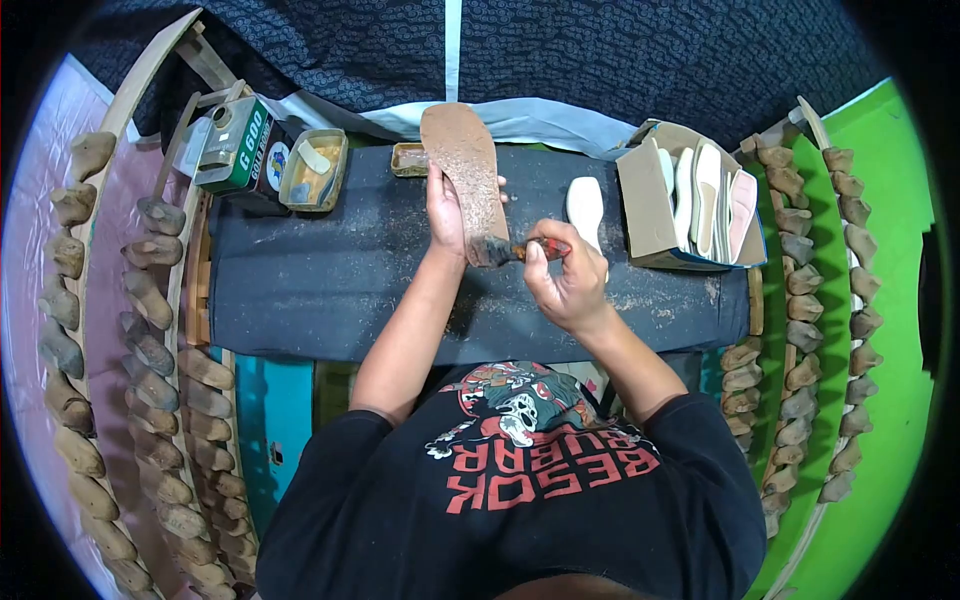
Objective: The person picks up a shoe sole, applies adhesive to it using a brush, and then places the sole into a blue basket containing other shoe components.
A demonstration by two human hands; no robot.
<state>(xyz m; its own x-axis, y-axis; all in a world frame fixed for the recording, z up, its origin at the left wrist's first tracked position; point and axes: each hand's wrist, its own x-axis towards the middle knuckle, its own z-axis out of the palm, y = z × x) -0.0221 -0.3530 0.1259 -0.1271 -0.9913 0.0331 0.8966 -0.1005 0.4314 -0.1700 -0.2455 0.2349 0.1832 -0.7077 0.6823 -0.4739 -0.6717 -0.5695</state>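
Note:
My left hand (pixel 446 212) holds a brown shoe insole (pixel 468 165) over the table, thumb along its left edge and fingertips showing past the right edge. The insole's upper face is partly shiny and wet-looking. In my right hand (pixel 568 275) is a brush (pixel 492 251) with a reddish handle, gripped between thumb and fingers. Its dark bristles lie against the narrow end of the insole nearest me. Just beyond my right hand, a white sole (pixel 585 205) rests on the table. A small tray (pixel 408 158) sits behind the insole, partly covered by it.
The dark cloth-covered table (pixel 330 270) carries a cardboard box (pixel 640 205) of pale soles at right. At left stand a green glue can (pixel 228 150) and a cut-open container (pixel 330 190) with yellowish contents. Racks of wooden shoe lasts (pixel 150 300) flank both sides.

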